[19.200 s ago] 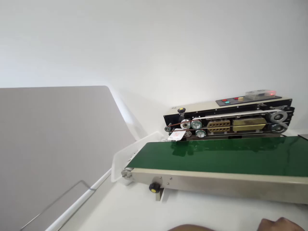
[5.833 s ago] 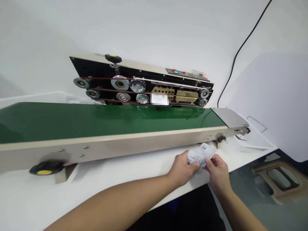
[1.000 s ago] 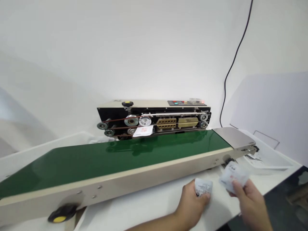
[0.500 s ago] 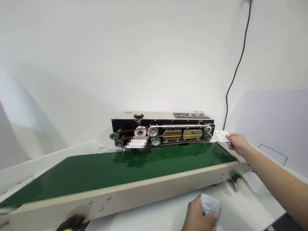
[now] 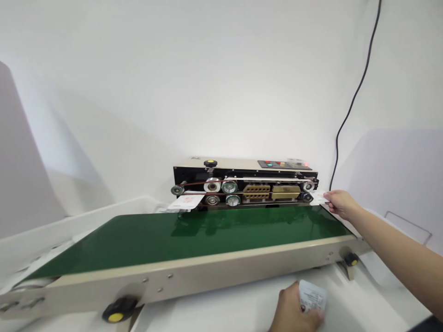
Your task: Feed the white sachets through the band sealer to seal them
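Observation:
My right hand [image 5: 339,204] pinches a small white packet [image 5: 317,198] by its right end, level with the rollers at the right end of the band sealer [image 5: 245,182]. The packet's left end meets or overlaps those rollers; I cannot tell whether it is between the bands. Low in the view, my left hand [image 5: 294,311] is closed around a printed whitish packet [image 5: 312,295], perhaps several stacked. Another white packet with a reddish print [image 5: 187,201] sticks out from the sealer's left end, above the belt.
A green conveyor belt [image 5: 145,240] runs before the sealer, with a pale metal side rail [image 5: 242,265] and black-yellow knobs [image 5: 119,310]. White bins [image 5: 131,207] stand at left and right. A black cable [image 5: 353,99] hangs along the wall.
The view has shifted slightly. My right hand has brought its packet left, up to the sealer's right rollers. The reddish-printed packet has travelled left along the sealer. My left hand keeps its hold.

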Motion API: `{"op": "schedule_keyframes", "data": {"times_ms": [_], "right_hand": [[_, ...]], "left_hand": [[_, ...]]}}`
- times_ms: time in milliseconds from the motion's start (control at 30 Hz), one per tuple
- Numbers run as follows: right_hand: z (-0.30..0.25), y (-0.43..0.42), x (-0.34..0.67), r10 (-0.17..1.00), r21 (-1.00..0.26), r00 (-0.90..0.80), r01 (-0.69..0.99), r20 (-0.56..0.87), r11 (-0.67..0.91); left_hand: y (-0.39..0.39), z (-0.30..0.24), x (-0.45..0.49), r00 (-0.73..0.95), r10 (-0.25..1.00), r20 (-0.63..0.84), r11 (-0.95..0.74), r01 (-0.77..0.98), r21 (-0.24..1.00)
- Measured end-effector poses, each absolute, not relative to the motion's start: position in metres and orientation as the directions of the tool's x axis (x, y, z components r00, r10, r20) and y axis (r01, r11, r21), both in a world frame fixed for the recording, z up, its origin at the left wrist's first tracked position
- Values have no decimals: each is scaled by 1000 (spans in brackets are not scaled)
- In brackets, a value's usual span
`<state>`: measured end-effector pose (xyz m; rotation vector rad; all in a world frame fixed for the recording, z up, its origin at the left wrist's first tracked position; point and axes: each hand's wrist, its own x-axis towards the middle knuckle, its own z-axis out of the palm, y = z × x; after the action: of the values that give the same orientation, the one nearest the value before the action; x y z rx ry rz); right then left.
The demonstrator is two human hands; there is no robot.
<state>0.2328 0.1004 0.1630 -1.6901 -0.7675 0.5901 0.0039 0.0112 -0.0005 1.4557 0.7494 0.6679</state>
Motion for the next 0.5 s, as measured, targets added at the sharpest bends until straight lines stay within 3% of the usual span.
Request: {"op": "schedule_keyframes", "data": {"times_ms": [267, 500], "right_hand": [[167, 108, 216, 743, -969, 667, 138, -63, -205], [169, 106, 203, 767, -972, 635, 105, -96, -209]], "left_hand": [[10, 3, 4, 605, 795, -53, 27, 52, 998], [6, 16, 3, 555, 821, -136, 57, 156, 986]]}}
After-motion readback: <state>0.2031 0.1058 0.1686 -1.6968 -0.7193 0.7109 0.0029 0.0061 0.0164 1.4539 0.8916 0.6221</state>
